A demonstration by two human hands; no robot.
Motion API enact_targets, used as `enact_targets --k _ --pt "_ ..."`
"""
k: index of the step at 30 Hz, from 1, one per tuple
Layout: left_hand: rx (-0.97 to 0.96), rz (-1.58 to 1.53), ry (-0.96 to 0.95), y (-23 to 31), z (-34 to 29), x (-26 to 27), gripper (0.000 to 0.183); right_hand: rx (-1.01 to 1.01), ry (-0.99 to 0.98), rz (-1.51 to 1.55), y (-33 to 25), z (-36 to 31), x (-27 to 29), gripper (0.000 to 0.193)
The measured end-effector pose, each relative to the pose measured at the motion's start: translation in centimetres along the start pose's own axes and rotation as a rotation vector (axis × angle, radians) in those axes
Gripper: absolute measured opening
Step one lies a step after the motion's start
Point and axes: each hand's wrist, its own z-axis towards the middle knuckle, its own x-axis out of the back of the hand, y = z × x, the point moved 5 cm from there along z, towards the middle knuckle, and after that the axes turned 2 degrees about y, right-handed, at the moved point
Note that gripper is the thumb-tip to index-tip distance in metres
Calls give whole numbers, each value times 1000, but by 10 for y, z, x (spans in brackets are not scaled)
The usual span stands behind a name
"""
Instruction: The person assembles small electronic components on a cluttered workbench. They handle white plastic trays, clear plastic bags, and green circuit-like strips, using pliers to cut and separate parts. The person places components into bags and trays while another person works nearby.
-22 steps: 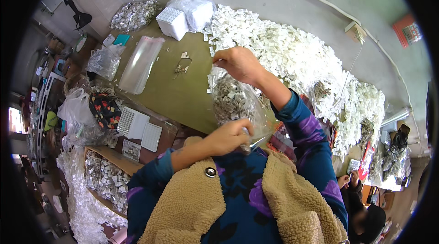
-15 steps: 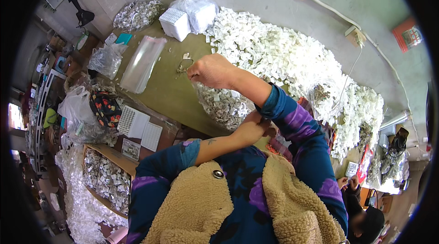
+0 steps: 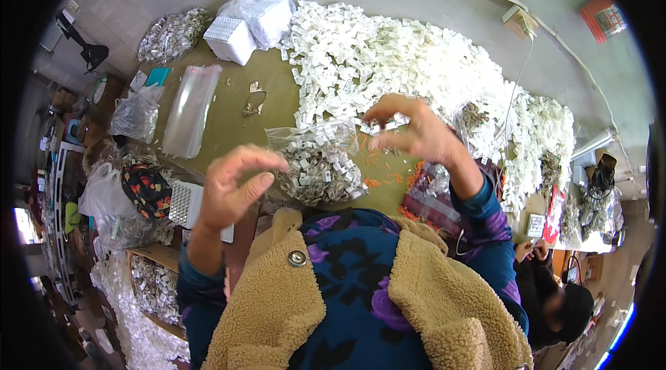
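On the green table right in front of me lies a clear plastic bag (image 3: 322, 172) filled with small white cards and grey-brown bits. My left hand (image 3: 236, 186) hovers at the bag's left side, thumb and fingers apart and holding nothing. Over the bag's right upper edge is my right hand (image 3: 420, 134); its fingers are curled but apart, and I see nothing gripped in them. Small white cards from the big heap (image 3: 395, 58) show behind those fingers. The bag's mouth, a loose clear flap, faces away from me.
Flat clear plastic sleeves (image 3: 191, 113) lie to the left, near a white box with a perforated face (image 3: 230, 40). A second filled bag (image 3: 173, 33) sits at the far left. Orange threads and a plaid cloth (image 3: 433, 196) are at right. A co-worker's hands (image 3: 533, 251) are farther right.
My crossed arms have come apart. The right hand has swung right, opening from a fist, and the left has come out to the bag's left side. The view has shifted.
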Motion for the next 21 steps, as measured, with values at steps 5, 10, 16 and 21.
enact_targets --k 5,10,16,21 --pt "118 932 -605 -43 36 22 84 416 -101 -563 -12 -23 -87 46" --pt "192 1130 -977 -96 50 24 89 104 -84 -814 39 -1 -104 23" --pt "258 1108 -1032 -147 54 56 87 -165 -123 -576 73 -31 -84 23" --pt "69 1209 -969 -153 52 82 68 -142 -24 -588 71 -36 -88 16"
